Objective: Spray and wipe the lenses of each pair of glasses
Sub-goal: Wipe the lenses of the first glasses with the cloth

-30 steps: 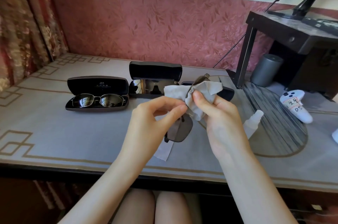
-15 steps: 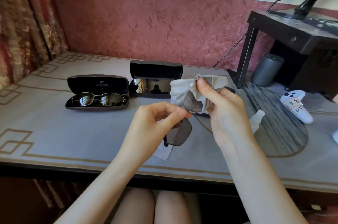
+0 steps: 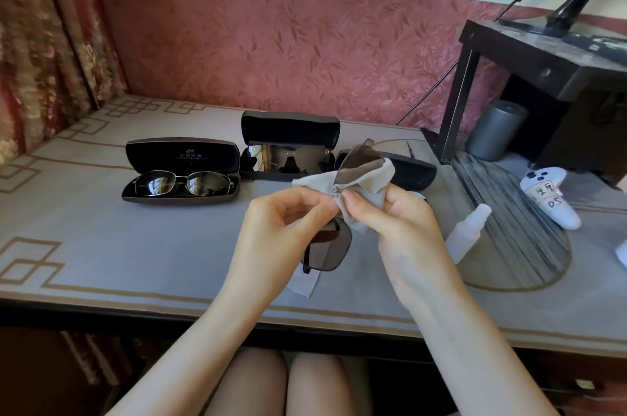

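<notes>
Far left on the desk (image 3: 84,239), a metal-framed pair (image 3: 183,183) lies in its open case (image 3: 183,154). Just right of it a dark pair (image 3: 288,157) sits in a second open case (image 3: 290,127). I judge both are parked lids-up so each can be lifted out in turn. Nearer me, my left hand (image 3: 281,222) steadies the sunglasses (image 3: 330,252) above the desk, its grip pinched together near the bridge. One lens hangs low while the upper lens (image 3: 359,164) tilts away. My right hand (image 3: 407,229) has its grip pinching the grey cloth (image 3: 373,184) around that upper lens's lower edge, apparently to wipe both faces at once. Right of my hands the spray bottle (image 3: 468,232) rests on the desk, probably kept close for the next pair.
</notes>
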`<action>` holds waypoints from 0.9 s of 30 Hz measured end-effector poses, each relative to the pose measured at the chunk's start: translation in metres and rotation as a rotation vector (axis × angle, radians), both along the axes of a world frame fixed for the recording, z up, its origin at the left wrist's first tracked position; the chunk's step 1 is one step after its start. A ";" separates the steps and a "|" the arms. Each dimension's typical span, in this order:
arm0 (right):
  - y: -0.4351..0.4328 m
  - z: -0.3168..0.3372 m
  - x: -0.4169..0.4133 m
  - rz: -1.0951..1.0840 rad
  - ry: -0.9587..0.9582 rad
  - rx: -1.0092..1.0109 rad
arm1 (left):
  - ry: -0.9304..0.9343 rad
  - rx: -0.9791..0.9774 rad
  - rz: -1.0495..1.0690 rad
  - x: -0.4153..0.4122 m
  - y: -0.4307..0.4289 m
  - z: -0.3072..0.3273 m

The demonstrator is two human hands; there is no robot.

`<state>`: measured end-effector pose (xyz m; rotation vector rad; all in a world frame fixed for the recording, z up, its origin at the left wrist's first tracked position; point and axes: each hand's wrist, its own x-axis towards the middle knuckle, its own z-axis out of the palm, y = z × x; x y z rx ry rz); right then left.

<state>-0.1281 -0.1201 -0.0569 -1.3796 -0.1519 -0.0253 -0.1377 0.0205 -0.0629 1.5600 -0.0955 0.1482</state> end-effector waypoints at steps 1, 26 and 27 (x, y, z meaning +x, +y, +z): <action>-0.003 0.000 0.000 0.026 0.004 0.004 | 0.006 -0.012 -0.007 0.000 0.000 0.000; 0.001 0.012 0.010 -0.053 0.076 -0.022 | -0.017 0.014 -0.054 -0.003 -0.001 0.003; 0.002 0.014 0.012 -0.070 0.071 -0.025 | -0.027 0.009 -0.062 -0.003 -0.001 0.003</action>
